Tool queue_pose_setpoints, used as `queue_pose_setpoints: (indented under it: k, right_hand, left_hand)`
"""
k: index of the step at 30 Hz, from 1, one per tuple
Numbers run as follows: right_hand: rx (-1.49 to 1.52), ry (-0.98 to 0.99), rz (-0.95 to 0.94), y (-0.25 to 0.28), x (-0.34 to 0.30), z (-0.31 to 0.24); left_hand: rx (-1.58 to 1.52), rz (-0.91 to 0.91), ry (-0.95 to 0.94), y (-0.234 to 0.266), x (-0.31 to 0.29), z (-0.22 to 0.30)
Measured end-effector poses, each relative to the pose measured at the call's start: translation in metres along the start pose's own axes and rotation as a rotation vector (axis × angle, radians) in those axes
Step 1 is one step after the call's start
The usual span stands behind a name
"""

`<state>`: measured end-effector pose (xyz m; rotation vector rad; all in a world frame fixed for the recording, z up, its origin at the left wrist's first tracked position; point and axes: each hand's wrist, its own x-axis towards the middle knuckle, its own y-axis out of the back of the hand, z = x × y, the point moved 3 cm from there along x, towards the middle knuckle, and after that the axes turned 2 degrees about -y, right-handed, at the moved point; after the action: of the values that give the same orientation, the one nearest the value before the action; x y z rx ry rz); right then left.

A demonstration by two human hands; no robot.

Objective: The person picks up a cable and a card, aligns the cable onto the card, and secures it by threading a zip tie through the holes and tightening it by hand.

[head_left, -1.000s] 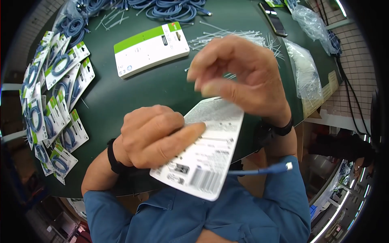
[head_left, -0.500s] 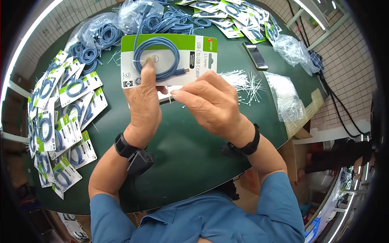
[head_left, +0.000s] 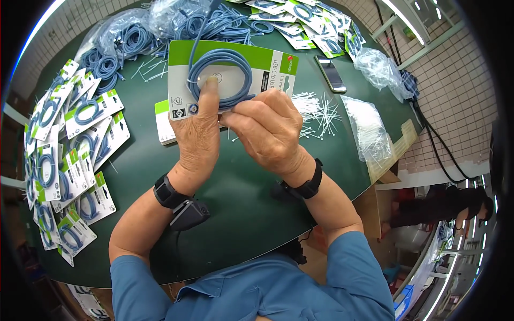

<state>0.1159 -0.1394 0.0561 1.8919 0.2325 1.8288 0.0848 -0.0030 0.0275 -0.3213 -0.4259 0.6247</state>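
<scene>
My left hand [head_left: 197, 131] holds a white-and-green packaging card [head_left: 178, 72] upright above the table, the thumb pressed on its face. A coiled blue USB cable [head_left: 248, 75] lies against the card, with one length running up past its top edge. My right hand [head_left: 273, 128] is closed in a pinch at the card's lower edge, beside the cable's plug end. A thin white cable tie [head_left: 228, 134] shows faintly below those fingertips; the rest of it is hidden. Behind my left hand, more flat cards [head_left: 163, 122] lie on the table.
Cards with cables [head_left: 80, 160] pile up at the left; others [head_left: 316, 24] lie far right. Blue cables [head_left: 203, 27] and plastic bags [head_left: 174, 21] cover the far side. Loose cable ties [head_left: 324, 115], a phone [head_left: 330, 75] and a bag of ties [head_left: 369, 134] are at right. A person [head_left: 450, 206] stands beyond.
The card and cable have shifted slightly right and tilted. My right fingertips have moved up to the card's lower edge, hiding most of the cable tie. The flat cards behind show more.
</scene>
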Motion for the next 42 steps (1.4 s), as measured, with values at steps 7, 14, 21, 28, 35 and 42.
queue_pose_setpoints:
  k: [7,14,21,28,35,42]
  right_hand:
    - [0.164,-0.024,0.074,0.004,-0.008,-0.008]
    - [0.036,-0.01,0.09,0.006,-0.009,0.003]
    - [-0.025,-0.06,-0.012,0.011,-0.006,0.001]
    - [0.154,-0.194,-0.008,0.009,-0.01,0.005]
    - [0.254,-0.371,0.016,0.006,-0.014,0.0]
    - [0.239,-0.402,-0.011,0.008,-0.017,0.005]
  left_hand:
    - [-0.008,-0.042,-0.008,0.007,0.003,-0.006]
    - [-0.033,-0.067,0.004,-0.002,-0.008,0.001]
    - [0.061,-0.116,0.031,0.002,-0.01,-0.002]
    - [-0.007,-0.211,0.047,0.002,-0.009,-0.004]
    - [-0.062,-0.152,0.057,-0.004,-0.011,0.002]
    - [-0.029,-0.188,0.032,-0.004,-0.01,-0.002]
